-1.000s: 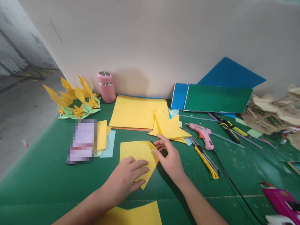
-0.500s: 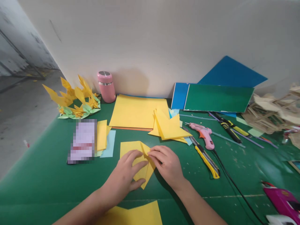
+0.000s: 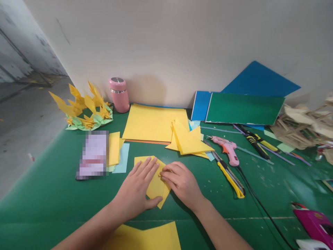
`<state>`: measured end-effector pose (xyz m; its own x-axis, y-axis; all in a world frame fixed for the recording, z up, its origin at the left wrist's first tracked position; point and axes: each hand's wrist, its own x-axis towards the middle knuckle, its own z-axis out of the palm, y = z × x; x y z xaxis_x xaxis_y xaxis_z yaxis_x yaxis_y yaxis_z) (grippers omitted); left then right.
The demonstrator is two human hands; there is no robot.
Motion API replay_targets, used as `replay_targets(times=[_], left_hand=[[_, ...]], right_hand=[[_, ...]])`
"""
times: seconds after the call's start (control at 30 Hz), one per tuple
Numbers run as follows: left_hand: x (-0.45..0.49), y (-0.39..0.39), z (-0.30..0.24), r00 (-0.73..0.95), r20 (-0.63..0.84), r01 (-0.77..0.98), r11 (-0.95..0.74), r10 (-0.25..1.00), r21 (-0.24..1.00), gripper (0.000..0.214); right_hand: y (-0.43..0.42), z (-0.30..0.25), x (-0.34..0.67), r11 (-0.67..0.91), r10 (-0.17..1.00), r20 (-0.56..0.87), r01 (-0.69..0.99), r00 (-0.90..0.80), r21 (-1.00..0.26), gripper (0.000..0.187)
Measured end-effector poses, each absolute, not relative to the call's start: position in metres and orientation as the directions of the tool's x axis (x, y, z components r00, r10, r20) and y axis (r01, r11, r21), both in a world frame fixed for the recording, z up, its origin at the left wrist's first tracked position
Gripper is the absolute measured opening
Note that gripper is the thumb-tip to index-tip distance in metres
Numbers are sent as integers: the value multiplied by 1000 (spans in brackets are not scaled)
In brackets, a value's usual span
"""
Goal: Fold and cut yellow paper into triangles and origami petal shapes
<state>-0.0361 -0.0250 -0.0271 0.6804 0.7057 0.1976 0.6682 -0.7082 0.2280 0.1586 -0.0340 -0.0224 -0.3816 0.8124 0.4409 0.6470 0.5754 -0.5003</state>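
A partly folded sheet of yellow paper (image 3: 155, 189) lies on the green table between my hands. My left hand (image 3: 139, 184) rests flat across its left side, fingers stretched out and thumb apart. From the right, my right hand (image 3: 182, 182) pinches a small fold of the paper near its middle; the fingers hide part of that fold. Close to my forearms, another piece of yellow paper (image 3: 151, 238) lies at the table's front edge. Beyond my right hand sit folded yellow paper shapes (image 3: 191, 140).
A pink glue gun (image 3: 227, 149) and a yellow utility knife (image 3: 231, 178) lie to the right, with pliers (image 3: 256, 144) beyond. Yellow sheets (image 3: 153, 123), a pink flask (image 3: 120, 95) and a paper crown (image 3: 88, 107) stand or lie at the back. Pixelated object (image 3: 93, 152) at left.
My left hand has flattened onto the paper, its fingers straighter. My right fingers have drawn the raised fold down and slightly left. The view has shifted a little.
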Motion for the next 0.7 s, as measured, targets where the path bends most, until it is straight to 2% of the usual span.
replay_targets(times=[0.37,0.7], left_hand=[[-35,-24,-28,698,195,679,-723,689,125,80],[-34,-24,-27,694,190,683,-718,695,135,80]], right_hand=[[-34,-19,169,661,750,401,604,-526,-445,23],[-35,-18,166,682,731,425,595,-534,-425,25]])
